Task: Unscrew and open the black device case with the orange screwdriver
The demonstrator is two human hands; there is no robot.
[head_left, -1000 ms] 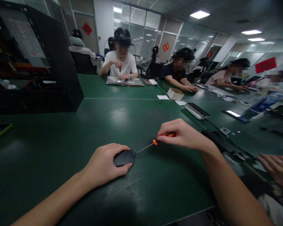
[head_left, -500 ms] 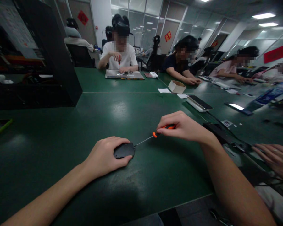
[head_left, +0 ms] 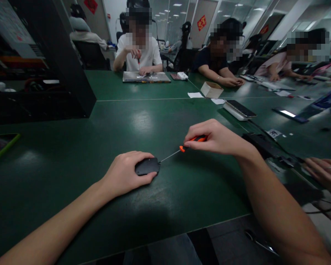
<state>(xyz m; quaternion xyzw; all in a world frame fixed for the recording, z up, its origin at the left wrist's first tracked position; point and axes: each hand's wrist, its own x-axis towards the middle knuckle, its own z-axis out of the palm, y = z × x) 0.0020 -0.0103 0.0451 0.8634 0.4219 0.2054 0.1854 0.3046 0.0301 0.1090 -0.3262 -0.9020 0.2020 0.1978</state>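
1. The dark green matte table (head_left: 71,154) carries everything. You are working close to its near edge, about midway along it.
2. A tall black cabinet (head_left: 68,62) stands on the table's far left part, well apart from your hands.
3. Your left hand (head_left: 124,175) lies palm down on the table. Its fingers curl over the left side of a small black oval plastic casing (head_left: 147,166), the thumb runs along the casing's near side, and the hand presses it flat to the table.
4. Your right hand (head_left: 215,138) sits to the right of the casing and a little farther from the near edge. It is closed in a narrow pinch round the handle of a slim orange-handled screwdriver (head_left: 182,148).
5. Another person's hand (head_left: 325,173) rests by the table's right side, well apart from yours.
6. A small open cardboard box (head_left: 212,89) sits towards the far edge, well beyond your right hand.
7. The casing lies between your two hands. Its left part is under your left fingers, and its right end is bare and faces your right hand.
8. The screwdriver slants from your right hand down towards your left. Its thin metal shaft bridges the gap and its tip touches the casing's right end. You cannot tell whether the tip sits in a screw.
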